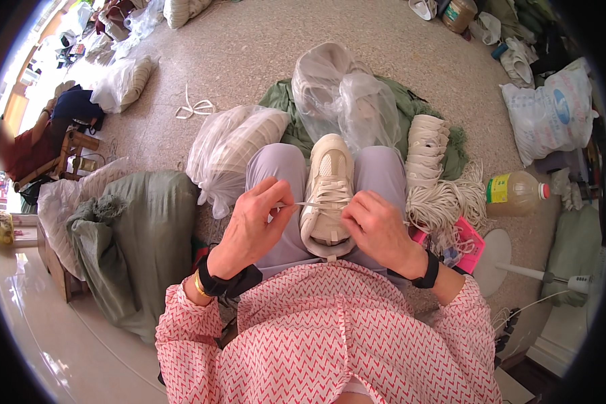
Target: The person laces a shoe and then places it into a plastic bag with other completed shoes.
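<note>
A cream sneaker (330, 176) rests between my knees, its toe pointing away from me and its heel near my waist. Pale laces criss-cross its tongue. My left hand (257, 219), left of the shoe, is pinched on a white shoelace (303, 204) that stretches taut across to the eyelets. My right hand (377, 225) lies against the right side of the shoe's collar, fingers bent and closed together; whatever its fingertips grip is hidden under them. Both wrists carry black bands.
Bagged shoes (232, 145) and a clear bag (343, 94) lie ahead on green cloth. To my right are a shoe stack (426, 151), a lace bundle (444, 202), a pink basket (473, 246) and a plastic jug (515, 193). A green sack (148, 236) stands left; another person sits far left.
</note>
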Motion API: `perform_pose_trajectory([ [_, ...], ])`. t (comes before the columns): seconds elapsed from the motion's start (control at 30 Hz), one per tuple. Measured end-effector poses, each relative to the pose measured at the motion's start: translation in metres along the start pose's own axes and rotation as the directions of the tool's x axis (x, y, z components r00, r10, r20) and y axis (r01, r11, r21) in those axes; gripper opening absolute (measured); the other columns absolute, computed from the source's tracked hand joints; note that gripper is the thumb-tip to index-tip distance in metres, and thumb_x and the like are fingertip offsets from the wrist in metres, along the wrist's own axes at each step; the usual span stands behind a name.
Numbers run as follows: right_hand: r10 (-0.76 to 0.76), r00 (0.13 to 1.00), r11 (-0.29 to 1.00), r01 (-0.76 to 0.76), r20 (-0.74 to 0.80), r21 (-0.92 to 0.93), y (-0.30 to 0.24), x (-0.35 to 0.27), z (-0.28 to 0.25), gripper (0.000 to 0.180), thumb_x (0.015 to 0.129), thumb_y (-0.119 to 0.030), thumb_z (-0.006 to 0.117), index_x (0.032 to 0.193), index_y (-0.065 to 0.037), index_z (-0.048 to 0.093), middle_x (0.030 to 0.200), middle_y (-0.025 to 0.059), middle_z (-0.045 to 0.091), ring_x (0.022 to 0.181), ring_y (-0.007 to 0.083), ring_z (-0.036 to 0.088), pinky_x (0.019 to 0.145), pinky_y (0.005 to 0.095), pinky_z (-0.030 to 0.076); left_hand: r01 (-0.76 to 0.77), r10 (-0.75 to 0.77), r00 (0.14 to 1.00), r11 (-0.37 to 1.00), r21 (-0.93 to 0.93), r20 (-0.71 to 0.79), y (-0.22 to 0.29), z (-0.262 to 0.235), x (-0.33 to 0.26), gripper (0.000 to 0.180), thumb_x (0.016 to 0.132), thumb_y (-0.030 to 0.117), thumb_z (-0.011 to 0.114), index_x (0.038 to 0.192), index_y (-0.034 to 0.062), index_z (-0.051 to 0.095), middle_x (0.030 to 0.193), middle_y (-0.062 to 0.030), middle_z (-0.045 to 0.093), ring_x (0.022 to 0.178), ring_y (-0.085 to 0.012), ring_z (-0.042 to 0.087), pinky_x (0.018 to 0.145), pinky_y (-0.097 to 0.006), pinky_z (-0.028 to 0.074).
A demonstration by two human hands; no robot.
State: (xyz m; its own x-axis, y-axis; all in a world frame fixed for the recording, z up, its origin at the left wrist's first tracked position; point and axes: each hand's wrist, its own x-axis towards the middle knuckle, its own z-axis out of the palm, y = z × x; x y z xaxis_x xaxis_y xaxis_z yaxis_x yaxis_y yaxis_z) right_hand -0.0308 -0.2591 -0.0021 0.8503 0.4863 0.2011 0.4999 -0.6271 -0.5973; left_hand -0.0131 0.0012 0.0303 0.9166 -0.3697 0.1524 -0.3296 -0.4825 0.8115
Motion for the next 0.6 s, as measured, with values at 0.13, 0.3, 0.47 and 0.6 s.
perform_pose_trajectory([
  [0.13,-0.105,0.994,0.972,0.094,-0.041,-0.217,0.007,-0.005,-0.006,0.01,0.083,-0.004,0.067,0.092,-0.004,0.064,0.088,0.0099,0.06,0.087,0.0283,0.063,0.073,0.0395,0.053,0.004,-0.006,0.999,0.998,0.059,0.033,-0.005,-0.002,-0.007,0.014,0.088,-0.004,0.07,0.087,-0.0012,0.057,0.081,-0.0091,0.054,0.063,-0.021,0.053,0.056,-0.032,0.042],
  [0.3,-0.092,0.995,0.966,0.081,-0.031,-0.246,0.004,-0.021,-0.017,0.011,0.084,-0.003,0.075,0.09,-0.004,0.067,0.086,0.0071,0.064,0.079,0.0271,0.065,0.066,0.0381,0.053,-0.021,0.009,0.989,0.997,0.08,0.145,-0.023,-0.006,-0.026,0.012,0.087,-0.004,0.069,0.089,-0.0016,0.057,0.082,-0.0122,0.055,0.066,-0.0288,0.057,0.06,-0.037,0.045],
  [0.47,-0.006,0.995,0.985,-0.011,-0.095,-0.174,0.007,-0.045,-0.024,0.012,0.085,-0.002,0.072,0.096,-0.004,0.067,0.086,0.0076,0.062,0.078,0.0277,0.066,0.066,0.0386,0.053,-0.03,0.014,0.985,0.995,0.094,0.17,-0.022,-0.011,-0.039,0.012,0.088,-0.002,0.069,0.09,-0.0017,0.057,0.082,-0.0133,0.055,0.068,-0.0326,0.058,0.061,-0.039,0.046],
  [0.6,0.18,0.977,0.975,-0.192,-0.116,-0.107,0.012,-0.063,-0.032,0.011,0.086,-0.002,0.074,0.095,-0.005,0.07,0.086,0.0081,0.065,0.076,0.0288,0.067,0.067,0.0385,0.053,0.0,-0.018,0.992,0.989,0.148,0.124,-0.026,-0.016,-0.045,0.012,0.088,-0.002,0.069,0.09,-0.0016,0.058,0.083,-0.0141,0.055,0.07,-0.0336,0.058,0.062,-0.04,0.046],
])
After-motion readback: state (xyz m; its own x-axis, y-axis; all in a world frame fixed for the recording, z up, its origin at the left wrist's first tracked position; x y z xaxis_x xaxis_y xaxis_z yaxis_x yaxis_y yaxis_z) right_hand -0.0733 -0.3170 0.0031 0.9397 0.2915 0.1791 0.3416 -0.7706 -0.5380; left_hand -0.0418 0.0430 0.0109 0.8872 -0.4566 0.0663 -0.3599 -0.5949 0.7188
